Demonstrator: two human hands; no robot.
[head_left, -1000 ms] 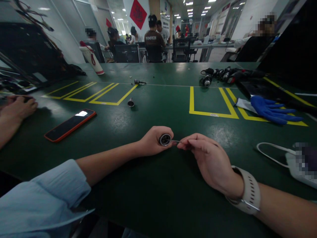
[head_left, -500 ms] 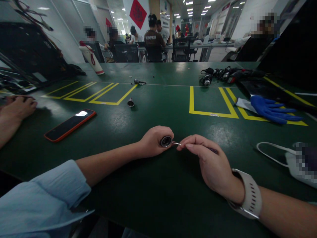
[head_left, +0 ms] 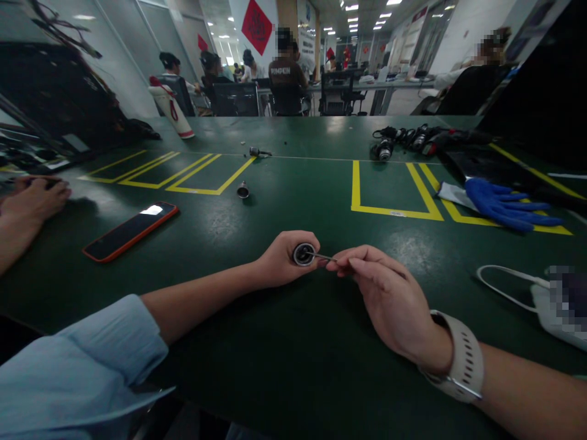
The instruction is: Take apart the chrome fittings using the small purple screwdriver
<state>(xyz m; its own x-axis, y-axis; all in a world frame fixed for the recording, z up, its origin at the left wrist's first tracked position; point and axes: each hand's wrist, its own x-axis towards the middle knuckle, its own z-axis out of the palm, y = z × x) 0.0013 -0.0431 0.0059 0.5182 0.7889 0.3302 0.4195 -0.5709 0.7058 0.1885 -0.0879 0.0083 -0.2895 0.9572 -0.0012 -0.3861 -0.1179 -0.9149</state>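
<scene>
My left hand [head_left: 279, 260] is closed around a round, hollow metal part [head_left: 301, 258]; its open, silver-rimmed end faces me and the inside is dark. From the right, my right hand [head_left: 389, 299] pinches a slim screwdriver [head_left: 323, 256]. Its thin shaft reaches into the mouth of the part, while the fingers mostly cover the handle. Whether the tip touches anything inside, I cannot tell. Farther up the table lie a small metal cone-shaped cap [head_left: 243, 190] and a dark cylindrical piece with a thin tail [head_left: 259, 151].
On the green table [head_left: 275, 342] lies a phone in an orange case [head_left: 131, 231]. Another person's hand [head_left: 34, 198] rests at the left edge. To the right are a blue glove [head_left: 502, 205], a white mask [head_left: 557, 311] and dark camera-like parts [head_left: 383, 149]. A white cylinder [head_left: 172, 110] stands back left.
The screwdriver shaft has moved left and up, from the part's right rim to inside its opening. My left hand has turned the part slightly; my right hand has shifted a little leftward.
</scene>
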